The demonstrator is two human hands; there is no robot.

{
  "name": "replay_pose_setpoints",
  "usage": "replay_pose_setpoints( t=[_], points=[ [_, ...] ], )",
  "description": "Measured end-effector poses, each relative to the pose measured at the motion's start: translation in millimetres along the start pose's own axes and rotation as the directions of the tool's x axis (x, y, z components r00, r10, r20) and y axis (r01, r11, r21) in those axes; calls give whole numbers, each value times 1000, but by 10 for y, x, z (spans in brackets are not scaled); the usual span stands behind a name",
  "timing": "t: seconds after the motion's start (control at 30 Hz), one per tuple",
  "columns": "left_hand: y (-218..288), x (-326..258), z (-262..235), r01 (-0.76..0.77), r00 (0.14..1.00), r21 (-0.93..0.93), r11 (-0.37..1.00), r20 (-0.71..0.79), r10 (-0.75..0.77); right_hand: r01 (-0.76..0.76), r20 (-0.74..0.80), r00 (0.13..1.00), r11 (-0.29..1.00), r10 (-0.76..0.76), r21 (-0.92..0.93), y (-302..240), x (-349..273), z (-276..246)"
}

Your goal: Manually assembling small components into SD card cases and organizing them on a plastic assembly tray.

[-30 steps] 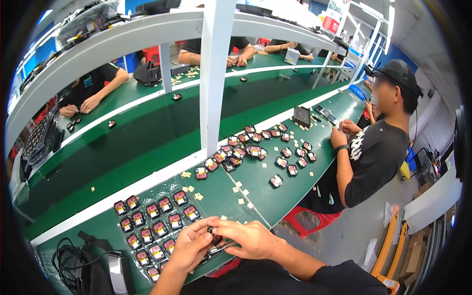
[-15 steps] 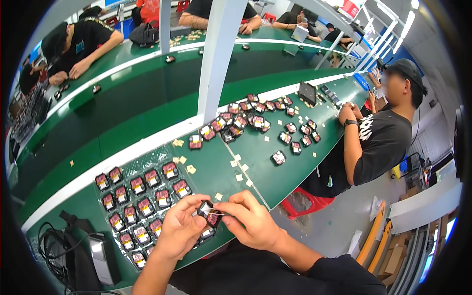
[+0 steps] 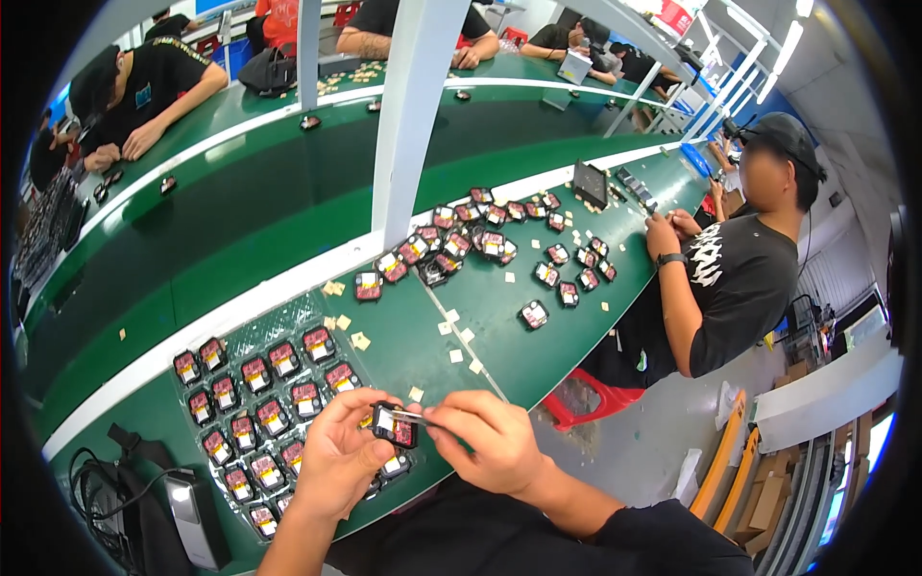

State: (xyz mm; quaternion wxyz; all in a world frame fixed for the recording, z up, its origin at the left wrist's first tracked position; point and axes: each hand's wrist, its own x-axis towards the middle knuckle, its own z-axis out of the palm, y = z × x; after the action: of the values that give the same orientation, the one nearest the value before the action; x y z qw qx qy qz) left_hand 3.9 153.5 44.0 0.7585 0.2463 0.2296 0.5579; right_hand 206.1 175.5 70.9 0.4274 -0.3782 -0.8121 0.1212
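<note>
At the near edge of a long green workbench (image 3: 288, 240), a person's two bare hands meet over a clear plastic tray (image 3: 279, 331) of small parts. Their left hand (image 3: 336, 461) pinches a small black module (image 3: 396, 426) with a red and pale face, lifted just above the tray's near right corner. Their right hand (image 3: 485, 446) is closed on a thin silvery tool (image 3: 415, 416), probably tweezers, with its tip touching the module's top edge. So both hands are clamped, one on the part and one on the tool, close together.

Rows of matching modules fill the tray to the left. Small pale square stickers (image 3: 451, 331) lie scattered on the bench beyond the hands. A loose heap of modules (image 3: 461, 240) sits farther off by a white post (image 3: 413, 115). To the right, a seated co-worker (image 3: 740, 278) in a black shirt works at their own spot; others sit along the far side.

Done well, this step seems to want a steady left-hand grip by the module's edges, keeping fingers off its face. The tool tip should work lightly and squarely, since a slip could scratch the part or drop it into the tray.
</note>
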Motion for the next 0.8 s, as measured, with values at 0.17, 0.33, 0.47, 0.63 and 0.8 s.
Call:
replay_pose_setpoints(
  t=[0.17,0.33,0.47,0.63,0.8],
  points=[
    [-15,-1,10,-37,999,28,999,-16,38,81,-22,996,988,-85,-134,-23,-26,-31],
    [-42,2,-36,-32,999,79,996,-4,32,95,-29,994,982,-101,-164,9,-58,20],
    [-14,-7,-36,-29,999,82,996,-36,32,36,-60,997,995,-42,-93,42,-49,50],
    [25,24,-4,-39,999,132,990,19,37,22,-68,997,994,-29,-105,21,-47,-24],
    [-1,76,-5,-5,1000,92,996,19,3,76,-95,991,986,-91,-151,99,-87,37]
  ],
)
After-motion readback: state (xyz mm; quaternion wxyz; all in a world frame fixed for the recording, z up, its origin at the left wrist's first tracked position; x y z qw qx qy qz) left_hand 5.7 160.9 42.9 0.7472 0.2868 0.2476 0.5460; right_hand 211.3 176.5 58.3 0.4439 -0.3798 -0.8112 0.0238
